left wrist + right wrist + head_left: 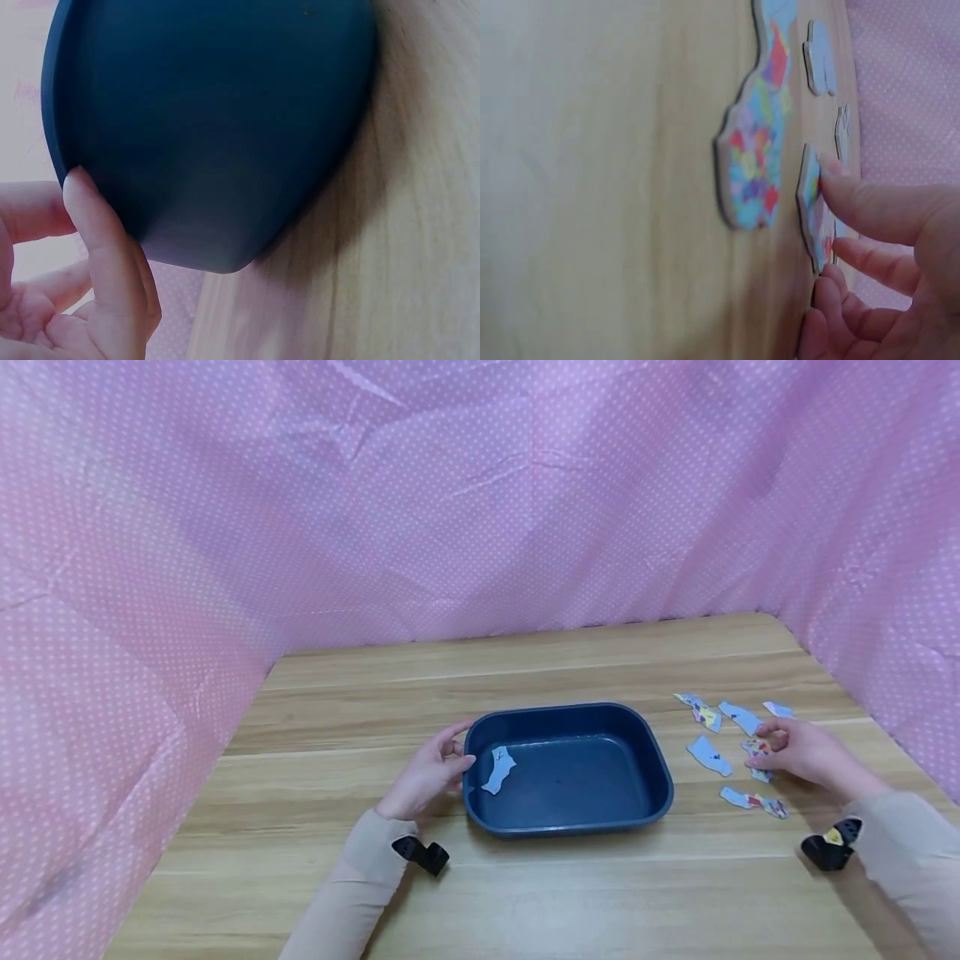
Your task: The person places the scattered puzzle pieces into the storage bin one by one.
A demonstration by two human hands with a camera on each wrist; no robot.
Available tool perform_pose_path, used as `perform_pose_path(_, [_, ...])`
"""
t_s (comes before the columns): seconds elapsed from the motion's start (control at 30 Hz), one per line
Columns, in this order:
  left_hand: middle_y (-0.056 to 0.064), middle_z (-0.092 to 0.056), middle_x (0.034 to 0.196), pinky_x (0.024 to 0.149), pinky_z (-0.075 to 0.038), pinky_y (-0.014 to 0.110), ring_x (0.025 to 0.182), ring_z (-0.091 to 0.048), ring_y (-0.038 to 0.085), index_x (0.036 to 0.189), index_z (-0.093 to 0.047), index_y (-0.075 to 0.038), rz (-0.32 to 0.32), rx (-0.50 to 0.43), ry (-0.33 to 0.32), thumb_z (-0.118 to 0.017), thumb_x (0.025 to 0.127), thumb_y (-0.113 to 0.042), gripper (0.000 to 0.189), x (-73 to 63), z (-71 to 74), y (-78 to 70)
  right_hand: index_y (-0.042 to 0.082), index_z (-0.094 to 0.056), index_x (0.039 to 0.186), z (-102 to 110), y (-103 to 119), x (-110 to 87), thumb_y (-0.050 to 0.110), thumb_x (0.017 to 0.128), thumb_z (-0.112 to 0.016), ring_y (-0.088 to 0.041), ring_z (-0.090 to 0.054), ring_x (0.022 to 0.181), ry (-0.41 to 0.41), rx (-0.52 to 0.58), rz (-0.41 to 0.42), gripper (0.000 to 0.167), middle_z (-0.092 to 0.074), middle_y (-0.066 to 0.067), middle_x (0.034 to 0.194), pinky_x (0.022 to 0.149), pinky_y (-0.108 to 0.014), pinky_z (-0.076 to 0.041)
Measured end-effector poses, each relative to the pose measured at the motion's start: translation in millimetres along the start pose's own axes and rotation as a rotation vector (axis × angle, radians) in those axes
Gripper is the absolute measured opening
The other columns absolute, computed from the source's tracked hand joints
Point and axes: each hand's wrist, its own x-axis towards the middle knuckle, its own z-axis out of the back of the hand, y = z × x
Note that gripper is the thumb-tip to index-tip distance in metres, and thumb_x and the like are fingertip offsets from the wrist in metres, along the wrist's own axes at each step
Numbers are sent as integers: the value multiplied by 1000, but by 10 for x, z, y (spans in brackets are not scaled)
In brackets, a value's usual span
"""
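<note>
A dark blue plastic basin (585,781) sits mid-table, with one pale blue puzzle piece (498,770) lying inside near its left wall. My left hand (431,768) grips the basin's left rim, thumb and fingers on either side of the wall. Over on the right, my right hand (806,752) has its thumb and fingers around a multicoloured puzzle piece (810,199) at the tabletop, partly covering it. Just in front of that hand lies a long blue and multicoloured piece (753,802).
More flat puzzle pieces lie around the right hand: a plain blue piece (708,756), a yellow-patterned piece (701,712), another blue piece (741,718) and a small one (778,709) farther back. A pink dotted curtain (480,527) hangs around the wooden table (337,710).
</note>
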Motion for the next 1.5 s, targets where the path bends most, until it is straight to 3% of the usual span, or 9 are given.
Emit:
perform_pose_path(0.2, [8, -52, 94, 62, -52, 27, 69, -54, 17, 141, -43, -25, 9, 6, -7, -58, 92, -5, 54, -6, -4, -14, -11, -49, 115, -5, 26, -17, 38, 75, -77, -47, -55, 94, 16, 9, -28, 70, -56, -36, 106, 75, -53, -44])
perform_pose_path(0.53, [6, -51, 90, 59, -49, 29, 66, -52, 15, 142, -43, -22, -1, -13, -6, -58, 91, -2, 56, -15, -19, -6, -13, -51, 113, -12, 88, -35, 31, 75, -76, -40, -58, 88, 14, 14, -29, 63, -60, -32, 98, 69, -45, -46])
perform_pose_path(0.77, [7, -51, 91, 58, -49, 28, 68, -53, 16, 142, -43, -22, -2, -16, -3, -57, 92, -3, 55, -10, -29, -37, -11, -51, 110, -29, 113, -42, 26, 75, -75, -20, -52, 72, -33, 28, -15, 56, -60, -17, 85, 59, -28, -40])
perform_pose_path(1.07, [7, -51, 92, 59, -49, 26, 69, -53, 16, 140, -44, -23, 9, -16, -6, -57, 92, -3, 54, -10, -24, -42, -13, -53, 112, -8, 71, -22, 20, 86, -66, -16, -53, 69, -62, 26, 19, 44, -63, -14, 83, 58, -27, -40])
perform_pose_path(1.33, [7, -51, 93, 59, -49, 26, 69, -53, 16, 141, -44, -23, 14, -4, -15, -57, 92, -4, 54, -9, -20, -43, -14, -44, 127, 24, 77, -44, 21, 91, -59, -11, -54, 70, -7, 196, -45, 52, -62, -10, 90, 60, -27, -49])
perform_pose_path(1.5, [7, -52, 92, 59, -49, 27, 68, -53, 16, 140, -44, -23, 13, 0, -17, -57, 92, -3, 54, -1, -21, -36, -15, -41, 129, 43, 83, -59, 20, 93, -58, -1, -56, 70, 0, 363, -65, 53, -64, 6, 88, 63, -23, -52])
